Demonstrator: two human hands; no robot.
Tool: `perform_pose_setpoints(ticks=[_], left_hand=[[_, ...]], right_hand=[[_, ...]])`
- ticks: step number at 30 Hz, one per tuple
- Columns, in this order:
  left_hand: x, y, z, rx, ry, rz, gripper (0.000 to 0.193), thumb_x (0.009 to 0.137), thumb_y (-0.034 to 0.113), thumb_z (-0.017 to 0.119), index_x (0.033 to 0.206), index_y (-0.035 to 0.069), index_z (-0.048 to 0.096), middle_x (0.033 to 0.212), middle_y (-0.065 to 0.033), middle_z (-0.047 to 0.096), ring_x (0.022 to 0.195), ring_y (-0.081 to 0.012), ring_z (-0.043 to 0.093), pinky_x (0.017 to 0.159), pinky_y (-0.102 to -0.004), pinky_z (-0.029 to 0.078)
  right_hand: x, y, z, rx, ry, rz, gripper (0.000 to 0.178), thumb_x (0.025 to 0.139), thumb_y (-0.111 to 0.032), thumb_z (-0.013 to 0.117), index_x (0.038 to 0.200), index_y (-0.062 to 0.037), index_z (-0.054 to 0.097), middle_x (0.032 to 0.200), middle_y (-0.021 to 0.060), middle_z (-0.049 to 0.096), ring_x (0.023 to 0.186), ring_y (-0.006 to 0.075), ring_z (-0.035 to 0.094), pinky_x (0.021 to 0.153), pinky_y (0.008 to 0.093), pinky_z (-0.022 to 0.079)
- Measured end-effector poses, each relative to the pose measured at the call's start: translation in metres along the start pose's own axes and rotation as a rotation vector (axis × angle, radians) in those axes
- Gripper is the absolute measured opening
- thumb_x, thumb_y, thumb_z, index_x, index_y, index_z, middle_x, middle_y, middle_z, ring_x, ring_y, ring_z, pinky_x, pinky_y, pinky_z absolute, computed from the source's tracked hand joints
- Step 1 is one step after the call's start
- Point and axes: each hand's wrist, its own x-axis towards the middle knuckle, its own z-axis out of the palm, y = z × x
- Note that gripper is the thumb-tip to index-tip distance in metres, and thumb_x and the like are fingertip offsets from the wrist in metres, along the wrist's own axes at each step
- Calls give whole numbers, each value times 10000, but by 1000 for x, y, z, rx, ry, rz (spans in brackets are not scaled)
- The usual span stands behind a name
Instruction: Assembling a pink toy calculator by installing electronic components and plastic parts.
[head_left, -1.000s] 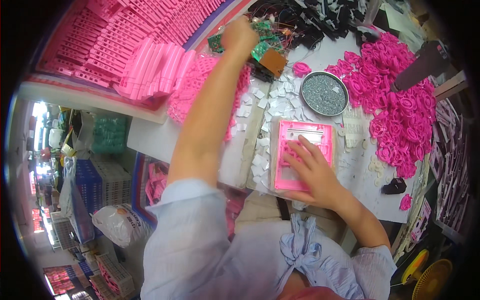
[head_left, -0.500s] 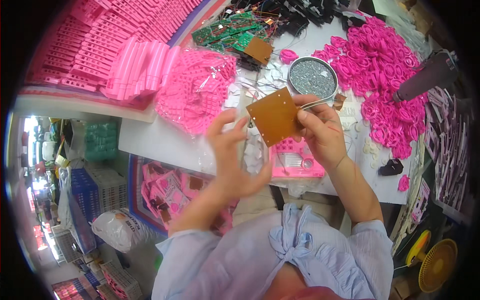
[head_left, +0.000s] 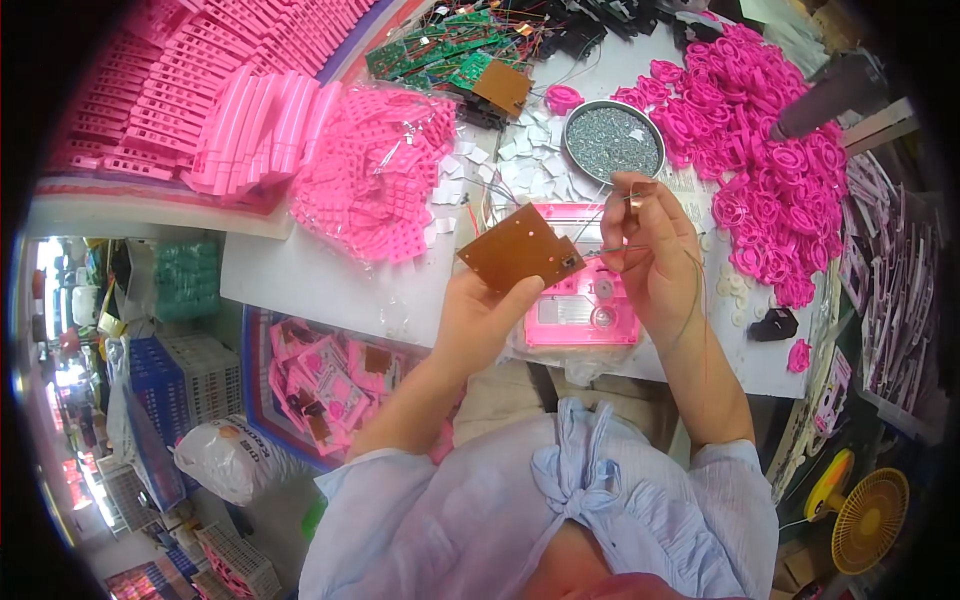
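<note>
My left hand is closed on a square brown circuit board, thumb on its near edge, holding it tilted above the table. A small dark part sits at the board's right corner. Thin wires run from there toward my right hand. That hand is raised, fingers pinched round the wires and a small coppery piece at their end. Below both hands a pink plastic casing lies on the table, partly covered by the board and the right hand.
Behind the hands stands a round tin of small metal screws, beside scattered white paper pieces. Pink rings are heaped at right under a dark tool. Left are bagged pink parts; green circuit boards lie at the back.
The board has passed from my right hand to my left, moving lower and left. My left hand has closed on it. My right hand now pinches the wires.
</note>
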Motion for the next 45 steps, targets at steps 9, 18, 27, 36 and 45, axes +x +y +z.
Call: perform_pose_setpoints(ticks=[9, 18, 27, 36, 45], left_hand=[[14, -5, 8, -280, -167, 182, 324, 987, 71, 611, 1288, -47, 593, 1170, -176, 690, 965, -222, 694, 749, -320, 574], [3, 14, -18, 330, -132, 153, 201, 938, 73, 668, 1131, 17, 672, 976, -35, 688, 791, -158, 648, 705, -300, 522], [2, 24, 4, 785, -667, 314, 168, 834, 54, 734, 976, 77, 647, 946, -83, 668, 806, -278, 663, 689, -368, 520], [-41, 7, 2, 452, -791, -228, 392, 945, 56, 641, 1330, 101, 581, 1263, -71, 617, 1007, -194, 693, 819, -346, 581], [-64, -11, -15, -350, -329, -631, 729, 1005, 99, 578, 1607, 77, 166, 1523, -145, 401, 1278, -257, 558, 1096, -400, 436]], right_hand=[[9, 9, 3, -250, 206, 234, 231, 1011, -198, 622, 1124, -7, 687, 766, 23, 627, 545, 61, 479, 474, 205, 376], [-47, -38, -75, -664, 260, -49, 271, 1015, -137, 559, 1247, -33, 653, 623, -58, 496, 481, 20, 425, 411, 213, 268], [-121, -138, -51, -1694, -177, -234, 719, 909, -502, 668, 1397, 13, 554, 1402, 210, 556, 1334, 385, 478, 1141, 482, 329], [-60, -51, -3, -1036, -581, 294, 347, 927, -160, 691, 1251, -37, 690, 1145, 154, 727, 988, 288, 698, 886, 383, 530], [27, 8, -31, -1164, -428, 149, 220, 937, -69, 639, 1133, -2, 713, 874, 19, 707, 740, 66, 600, 674, 251, 509]])
